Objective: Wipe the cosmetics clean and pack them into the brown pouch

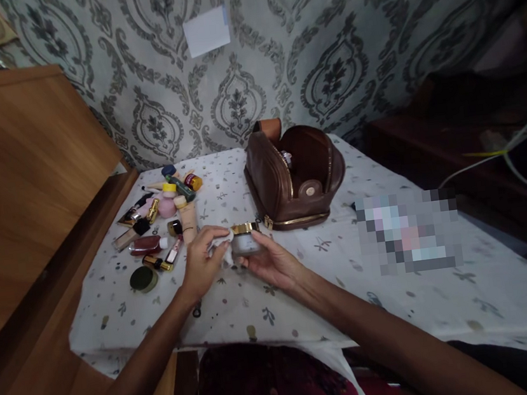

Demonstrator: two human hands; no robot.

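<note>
In front of me, my right hand (276, 261) grips a clear, squat glass jar (246, 244) with a shiny gold lid or band at its top. My left hand (206, 256) pinches a crumpled white wipe (224, 248) and presses it to the jar's left side. Fingers cover part of both things. Just beyond the jar stands a brown cosmetic bag (265, 178), unzipped, with its flap folded back. Inside it, a small shiny item is partly visible. Left of my hands lie a beige squeeze tube (189, 221) and a reddish bottle with a white cap (147, 244).
Several cosmetics crowd the left of the cloth-covered table (278, 314), including a dark green round jar (143, 279) and a pink jar (167, 207). A blurred-out object (406, 231) lies at right. A wooden panel (20, 137) borders the left; a patterned wall rises behind.
</note>
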